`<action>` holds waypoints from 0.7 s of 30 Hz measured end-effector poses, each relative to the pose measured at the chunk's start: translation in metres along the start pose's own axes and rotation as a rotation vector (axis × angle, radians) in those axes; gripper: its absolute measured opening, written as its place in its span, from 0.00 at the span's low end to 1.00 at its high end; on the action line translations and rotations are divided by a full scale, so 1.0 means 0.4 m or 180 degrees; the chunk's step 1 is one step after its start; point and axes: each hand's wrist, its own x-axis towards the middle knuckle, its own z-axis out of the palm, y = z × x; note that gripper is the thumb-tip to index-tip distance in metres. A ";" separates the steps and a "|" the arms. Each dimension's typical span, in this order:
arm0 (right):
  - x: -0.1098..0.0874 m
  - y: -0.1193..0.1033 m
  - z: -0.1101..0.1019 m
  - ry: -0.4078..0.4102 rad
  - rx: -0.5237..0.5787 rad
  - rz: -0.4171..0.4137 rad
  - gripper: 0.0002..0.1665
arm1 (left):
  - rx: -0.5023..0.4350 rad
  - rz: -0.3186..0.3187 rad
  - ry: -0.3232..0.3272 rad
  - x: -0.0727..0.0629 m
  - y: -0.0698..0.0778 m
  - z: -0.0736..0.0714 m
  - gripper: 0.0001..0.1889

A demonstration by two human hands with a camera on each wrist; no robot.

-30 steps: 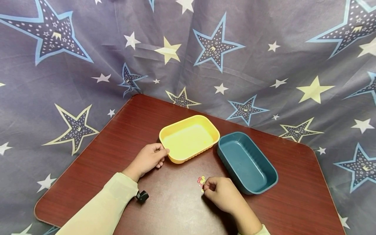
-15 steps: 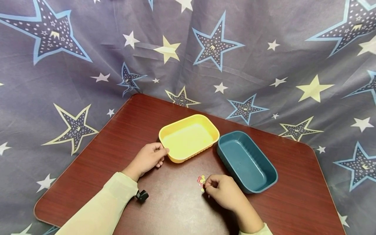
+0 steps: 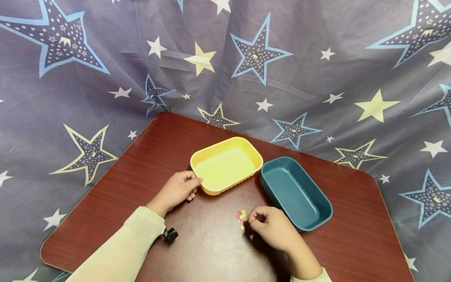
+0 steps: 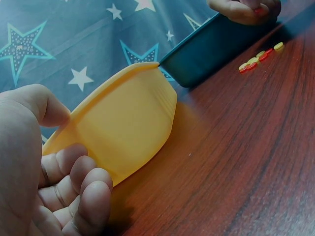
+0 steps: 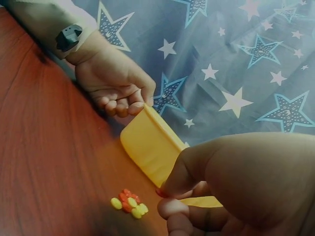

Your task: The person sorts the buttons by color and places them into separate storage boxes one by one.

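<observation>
My left hand (image 3: pixel 177 192) holds the near left corner of a yellow plastic tub (image 3: pixel 215 192), with the thumb on its rim. In the left wrist view the curled fingers (image 4: pixel 93 196) lie against the tub's outer wall. My right hand (image 3: pixel 270 228) is just right of a small pile of round red and yellow button-like pieces (image 3: pixel 241 216) on the table. A small red piece (image 5: pixel 160 193) shows pinched between its thumb and fingertips in the right wrist view. That piece is too small to make out in the head view.
A dark teal tub (image 3: pixel 297 196) stands right of the yellow one, their rims close together, beside my right hand. All this is on a reddish-brown wooden table (image 3: pixel 148 152). A star-patterned curtain (image 3: pixel 211 31) hangs behind. A black device (image 3: pixel 170 235) sits at my left wrist.
My right hand has drawn back a little to the right and away from the pile, so more of the pieces show. The left hand stays at the yellow tub's corner.
</observation>
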 end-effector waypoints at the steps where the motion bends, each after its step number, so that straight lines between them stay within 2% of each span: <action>1: 0.000 -0.002 -0.004 0.0006 -0.0011 0.0002 0.12 | 0.0002 0.0001 0.0001 0.001 -0.001 0.000 0.19; 6: -0.001 -0.013 -0.024 0.0005 0.0035 0.0010 0.08 | 0.0011 0.0008 0.0013 0.000 -0.002 0.000 0.20; 14: 0.000 -0.022 -0.050 0.0050 -0.0017 -0.0006 0.13 | -0.0006 0.0006 0.0015 -0.002 -0.001 0.001 0.20; 21: 0.001 -0.028 -0.070 0.0055 -0.0040 0.0053 0.12 | 0.0003 0.0012 0.0012 -0.001 0.001 0.001 0.20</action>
